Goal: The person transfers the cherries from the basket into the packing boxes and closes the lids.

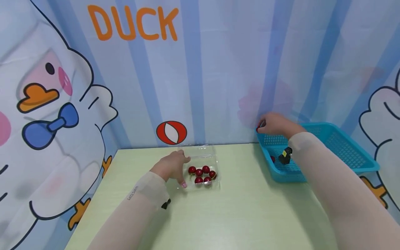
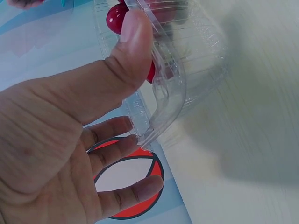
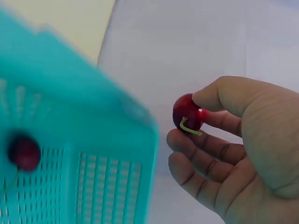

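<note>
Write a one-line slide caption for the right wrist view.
Right hand pinches a red cherry beside the teal basket, where another cherry already lies.

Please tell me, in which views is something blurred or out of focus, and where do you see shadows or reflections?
Right wrist view: the blue basket close to the lens is blurred, while the cherry held by the right hand is sharper. Left wrist view: the clear box shows glare and throws a soft shadow on the table. Head view: even light, straight lines bend near the edges.

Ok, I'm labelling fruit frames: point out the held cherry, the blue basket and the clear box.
held cherry [image 3: 188, 112], right wrist view, its red skin.
blue basket [image 1: 359, 152], head view, right wall.
clear box [image 2: 174, 81], left wrist view, its rim.
</note>
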Demonstrator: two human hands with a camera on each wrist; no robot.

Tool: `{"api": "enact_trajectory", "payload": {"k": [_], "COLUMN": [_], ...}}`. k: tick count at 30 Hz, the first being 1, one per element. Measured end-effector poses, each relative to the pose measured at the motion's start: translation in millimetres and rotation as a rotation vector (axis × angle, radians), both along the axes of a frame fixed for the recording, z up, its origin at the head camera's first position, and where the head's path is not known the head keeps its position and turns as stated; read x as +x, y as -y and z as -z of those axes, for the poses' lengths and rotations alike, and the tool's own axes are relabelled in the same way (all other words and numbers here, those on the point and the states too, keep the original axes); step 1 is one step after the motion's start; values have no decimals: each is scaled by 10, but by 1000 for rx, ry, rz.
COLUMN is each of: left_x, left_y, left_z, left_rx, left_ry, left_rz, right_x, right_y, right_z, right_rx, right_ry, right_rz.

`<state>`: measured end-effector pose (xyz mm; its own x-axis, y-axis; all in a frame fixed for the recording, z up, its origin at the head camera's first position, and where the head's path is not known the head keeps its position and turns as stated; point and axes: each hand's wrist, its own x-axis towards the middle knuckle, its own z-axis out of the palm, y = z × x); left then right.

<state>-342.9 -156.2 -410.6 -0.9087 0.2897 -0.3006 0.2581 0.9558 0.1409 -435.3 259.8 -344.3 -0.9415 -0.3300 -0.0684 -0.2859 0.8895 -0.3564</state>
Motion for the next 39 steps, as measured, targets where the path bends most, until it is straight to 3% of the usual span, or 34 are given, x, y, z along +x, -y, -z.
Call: {"api": "enact_trajectory", "payload": {"k": [14, 22, 31, 39], "left_x": [-1, -25, -47, -51], "left_y": [-5, -10, 20, 38], "left_z": [24, 29, 32, 45], "left_rx": [-6, 9, 22, 35], "left_ry": [-13, -18, -21, -13], "left_rz": [13, 3, 28, 8], "right_x": [200, 366, 503, 568], "right_y": [1080, 1663, 2090, 2272], "right_z": [227, 466, 810, 1031], "right_rx": [-49, -64, -76, -22], "right_ry": [30, 67, 99, 47], "right_rz": [-252, -422, -457, -516]}}
